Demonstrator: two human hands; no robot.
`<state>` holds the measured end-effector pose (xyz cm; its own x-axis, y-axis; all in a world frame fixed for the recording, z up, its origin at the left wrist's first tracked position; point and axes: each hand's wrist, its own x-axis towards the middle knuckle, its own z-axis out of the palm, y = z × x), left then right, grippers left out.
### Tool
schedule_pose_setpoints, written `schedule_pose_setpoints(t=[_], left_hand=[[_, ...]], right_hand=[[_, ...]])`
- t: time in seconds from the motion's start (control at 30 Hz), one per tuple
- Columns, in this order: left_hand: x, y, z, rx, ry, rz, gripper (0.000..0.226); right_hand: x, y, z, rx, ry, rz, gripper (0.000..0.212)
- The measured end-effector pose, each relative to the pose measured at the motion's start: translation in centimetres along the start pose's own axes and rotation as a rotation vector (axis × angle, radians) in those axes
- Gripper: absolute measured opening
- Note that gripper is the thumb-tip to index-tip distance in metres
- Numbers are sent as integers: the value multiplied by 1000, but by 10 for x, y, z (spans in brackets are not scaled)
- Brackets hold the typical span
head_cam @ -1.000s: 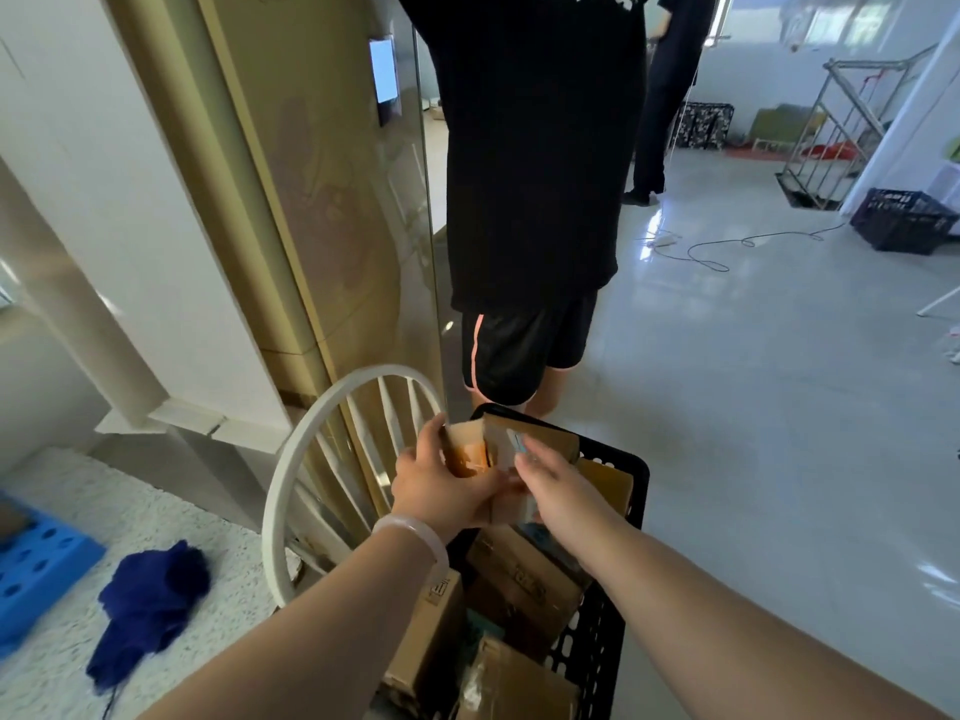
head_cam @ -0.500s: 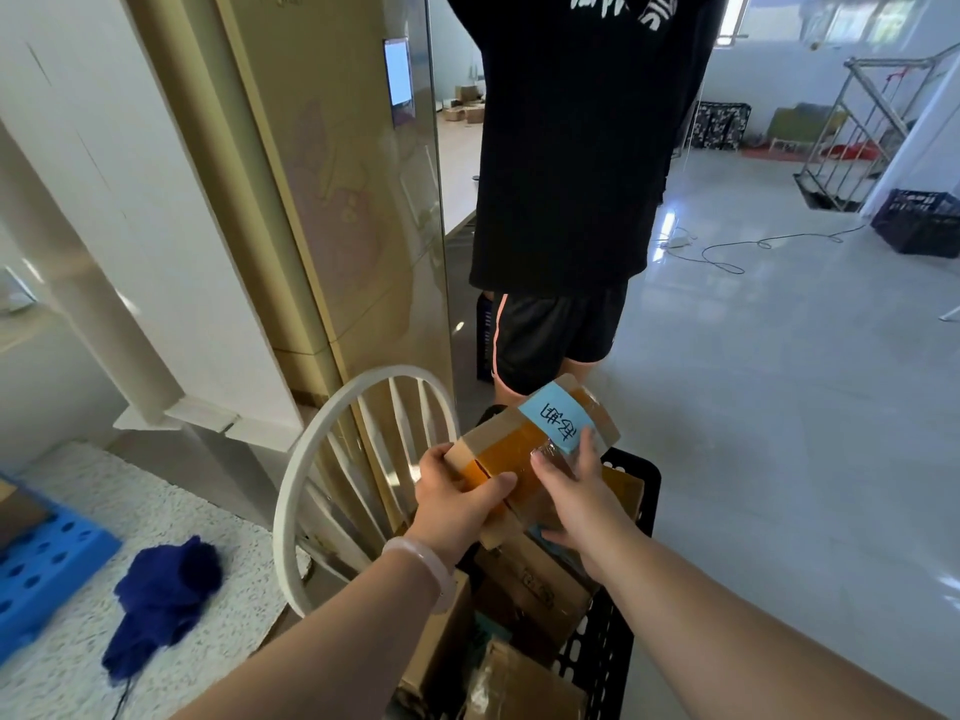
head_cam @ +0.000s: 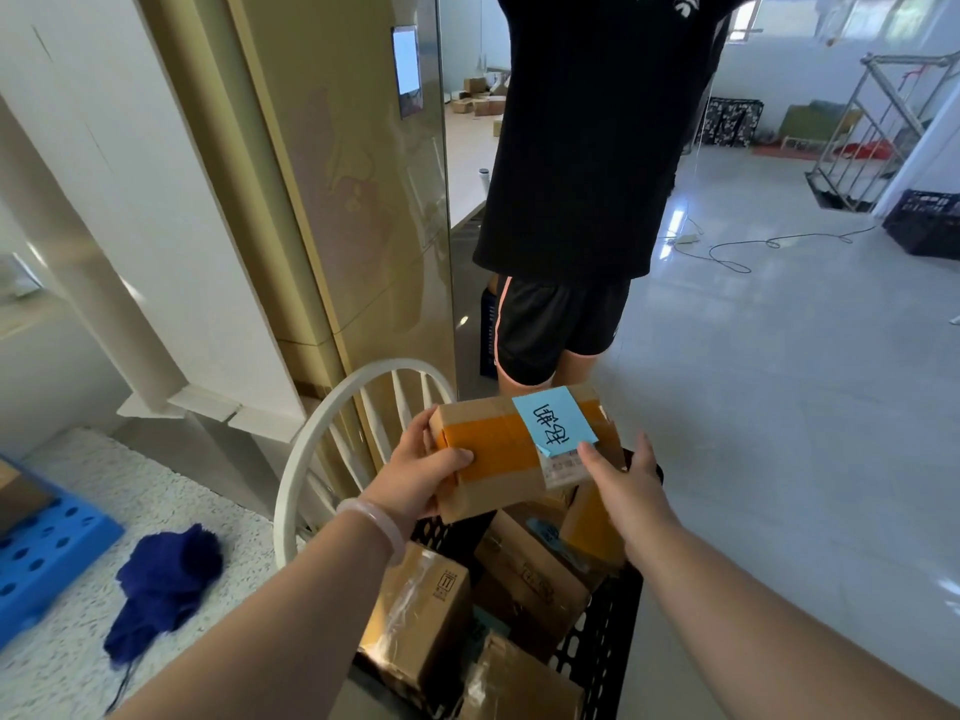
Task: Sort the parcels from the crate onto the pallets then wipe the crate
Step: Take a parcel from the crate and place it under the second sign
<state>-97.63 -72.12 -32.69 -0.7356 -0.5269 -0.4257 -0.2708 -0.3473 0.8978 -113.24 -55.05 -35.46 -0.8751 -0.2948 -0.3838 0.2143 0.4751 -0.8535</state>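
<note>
Head view looks down on a small brown cardboard parcel (head_cam: 493,459) banded with orange tape and bearing a light-blue handwritten note, held in the air just above the far end of a black perforated plastic crate (head_cam: 597,636). The left hand (head_cam: 415,480) grips the parcel's left end, thumb curled over the taped top. The right hand (head_cam: 623,485) is at the right end, thumb tip touching the near face just below the note, fingers nearly straight and pointing up beside that end; whether they press on it I cannot tell. More cardboard boxes (head_cam: 524,579) lie jumbled inside the crate. A white curved-back chair (head_cam: 301,459) stands just left of the crate. Further left, a dark blue cloth (head_cam: 161,584) lies crumpled on a speckled surface near a blue perforated plastic pallet (head_cam: 41,558). A person in black shirt and shorts (head_cam: 587,148) stands beyond the crate.
</note>
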Motion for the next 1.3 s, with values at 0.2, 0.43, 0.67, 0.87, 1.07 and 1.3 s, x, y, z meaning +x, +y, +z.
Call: schedule_pose_setpoints(t=[0.2, 0.43, 0.67, 0.87, 1.07, 1.3], left_hand=[[3, 5, -2, 180, 65, 50, 132], [6, 25, -21, 421, -62, 20, 107], [5, 48, -18, 693, -285, 16, 90], [10, 53, -21, 663, -321, 20, 81], [7, 31, -4, 499, 79, 162, 98], [-8, -27, 30, 713, -43, 285, 116]], right_hand=[[-1, 9, 6, -5, -175, -43, 39], [4, 8, -3, -126, -181, -93, 58], [-8, -9, -13, -467, -575, -167, 48], [-16, -16, -16, -398, -679, -119, 56], [-7, -7, -12, -287, -573, -38, 85], [-5, -11, 3, -80, -420, 42, 73]])
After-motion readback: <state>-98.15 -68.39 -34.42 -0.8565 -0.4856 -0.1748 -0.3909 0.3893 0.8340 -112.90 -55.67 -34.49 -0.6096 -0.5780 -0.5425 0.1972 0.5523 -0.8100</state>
